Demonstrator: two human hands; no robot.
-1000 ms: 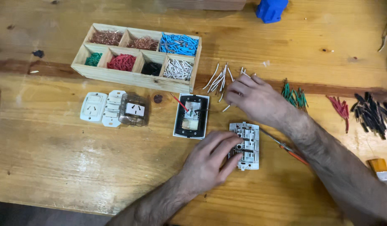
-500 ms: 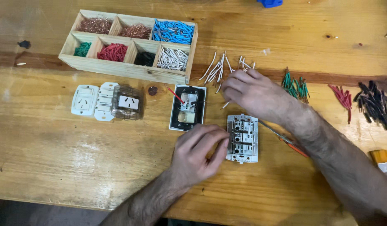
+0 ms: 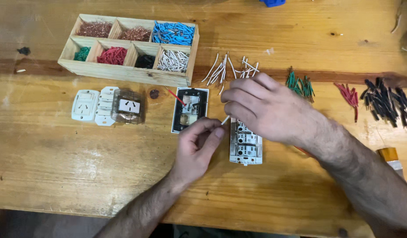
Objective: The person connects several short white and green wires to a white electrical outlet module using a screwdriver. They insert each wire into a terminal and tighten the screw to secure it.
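Note:
My right hand (image 3: 267, 108) hovers over the top of a white switch module (image 3: 245, 147) lying on the wooden table. It pinches a short white wire piece (image 3: 225, 120) that pokes out below its fingers. My left hand (image 3: 197, 147) rests just left of the module, its fingers curled together, thumb and forefinger right beneath the wire's free end. Whether they touch the wire I cannot tell. A black-framed switch plate (image 3: 179, 110) with a red wire (image 3: 173, 95) lies beside my left hand.
A wooden compartment box (image 3: 124, 73) of sorted wire pieces stands at the back left. White sockets (image 3: 86, 105) and a clear-covered one (image 3: 126, 108) lie left. Loose white (image 3: 221, 68), green (image 3: 300, 83), red (image 3: 349, 94) and black wires (image 3: 386, 103) lie behind.
My right hand came from the white wire pile toward the module with a white piece. My left hand let go of the module and curled its fingers under the wire tip.

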